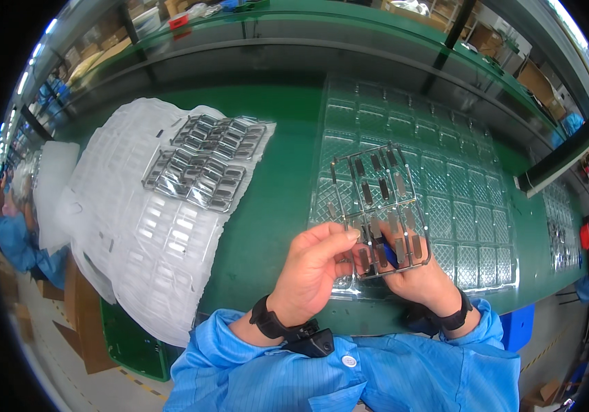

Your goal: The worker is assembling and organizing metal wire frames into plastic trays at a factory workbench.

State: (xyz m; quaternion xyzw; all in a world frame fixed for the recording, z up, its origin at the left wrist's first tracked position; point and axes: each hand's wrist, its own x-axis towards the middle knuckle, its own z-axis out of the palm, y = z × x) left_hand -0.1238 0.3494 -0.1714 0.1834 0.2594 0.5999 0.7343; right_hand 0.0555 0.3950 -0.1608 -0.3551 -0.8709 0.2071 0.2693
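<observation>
A dark plastic sprue frame (404,198) with several small oblong parts on its runners is held up, tilted, in front of me. My left hand (311,268) is closed on its lower left side, thumb and fingers pinching the edge. My right hand (421,278) is behind the lower right of the frame, with its fingers curled and partly hidden by the parts. A small blue object (390,255) shows within the right hand's grip; its kind is mostly hidden. Beneath the frame lies a clear plastic tray (466,213) with a grid of textured pockets.
On the left, more dark sprue frames (201,161) lie stacked on white wrapping sheets (122,185) over the green table (253,226). A dark metal post (565,154) rises at the right. A long green shelf (267,31) runs across the back. A blue bin (517,326) stands below the table's right edge.
</observation>
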